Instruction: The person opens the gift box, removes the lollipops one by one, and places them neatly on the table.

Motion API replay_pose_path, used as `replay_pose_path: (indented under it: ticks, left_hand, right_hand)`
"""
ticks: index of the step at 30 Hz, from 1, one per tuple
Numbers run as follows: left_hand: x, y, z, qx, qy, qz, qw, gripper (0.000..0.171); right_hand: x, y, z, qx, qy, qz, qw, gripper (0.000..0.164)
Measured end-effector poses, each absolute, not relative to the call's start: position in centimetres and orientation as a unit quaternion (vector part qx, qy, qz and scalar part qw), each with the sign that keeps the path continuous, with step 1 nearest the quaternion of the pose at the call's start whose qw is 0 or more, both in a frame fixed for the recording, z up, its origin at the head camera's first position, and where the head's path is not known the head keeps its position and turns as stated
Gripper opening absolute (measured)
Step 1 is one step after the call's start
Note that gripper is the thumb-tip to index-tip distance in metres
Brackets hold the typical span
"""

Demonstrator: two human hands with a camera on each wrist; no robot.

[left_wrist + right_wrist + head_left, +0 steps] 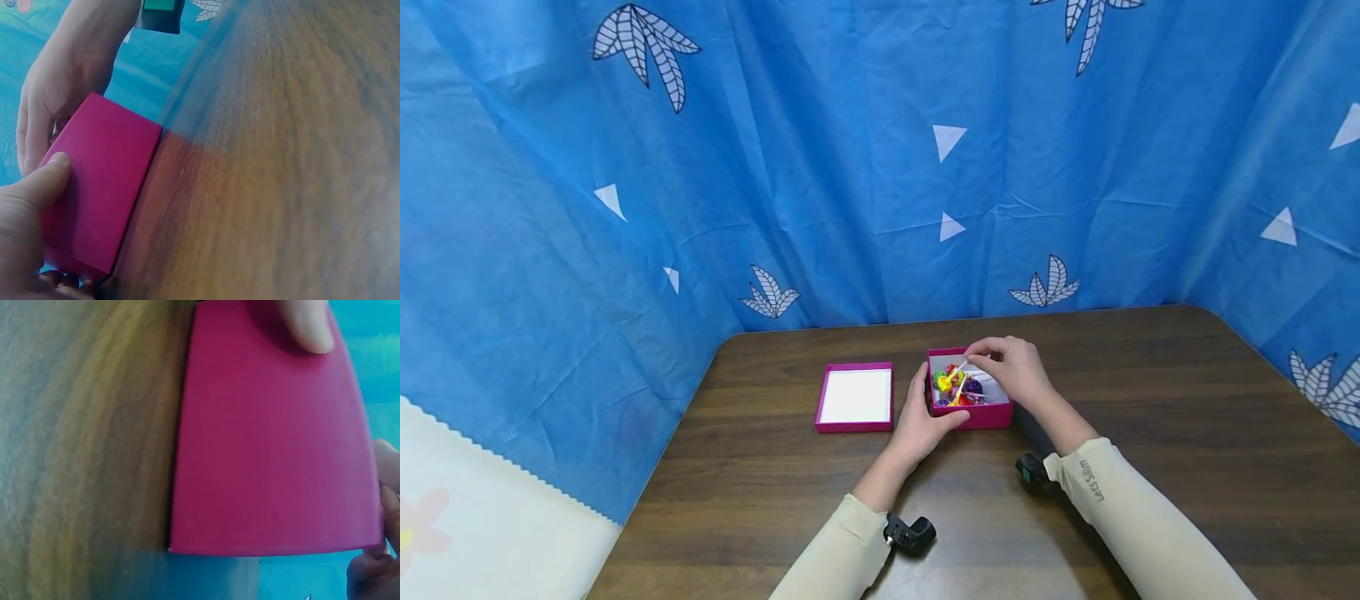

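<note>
left hand grips box at near left corner. right hand pinches lollipop by its stick over the box. lid lies on worktop, left of box.

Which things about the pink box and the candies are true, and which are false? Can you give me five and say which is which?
1. The left hand holds the pink box. True.
2. The right hand has nothing in its fingers. False: they pinch a white lollipop stick.
3. The lollipops in the box are all one color. False: yellow, green, red and purple show.
4. A shallow lid lies with its white inside facing up. True.
5. In the head view, the lid is to the right of the box. False: it is to the left, apart from the box.
</note>
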State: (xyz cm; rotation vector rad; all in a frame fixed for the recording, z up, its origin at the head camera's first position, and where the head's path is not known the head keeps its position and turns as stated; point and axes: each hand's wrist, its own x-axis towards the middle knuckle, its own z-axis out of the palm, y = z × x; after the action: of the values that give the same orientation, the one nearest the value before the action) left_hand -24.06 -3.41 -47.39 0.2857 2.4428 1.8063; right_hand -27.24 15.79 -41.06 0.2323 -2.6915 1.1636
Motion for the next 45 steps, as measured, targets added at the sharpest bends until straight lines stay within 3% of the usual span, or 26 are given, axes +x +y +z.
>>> replay_pose_path:
  ticks: [12, 25, 45]
  left_hand:
    - [-24.1, -3.3, -47.4, 0.087, 0.797, 0.595, 0.048, 0.103]
    - [-24.0, -3.5, -47.4, 0.087, 0.789, 0.606, 0.054, 0.102]
    - [-23.9, -3.5, -47.2, 0.086, 0.792, 0.602, 0.051, 0.100]
  right_hand:
    - [-26.1, 18.1, -39.7, -0.002, -0.848, 0.517, 0.115, 0.032]
    - [-25.5, 21.3, -39.8, -0.092, -0.783, 0.591, 0.168, 0.043]
    - [-24.5, 25.2, -42.1, -0.169, -0.821, 0.532, 0.121, 0.044]
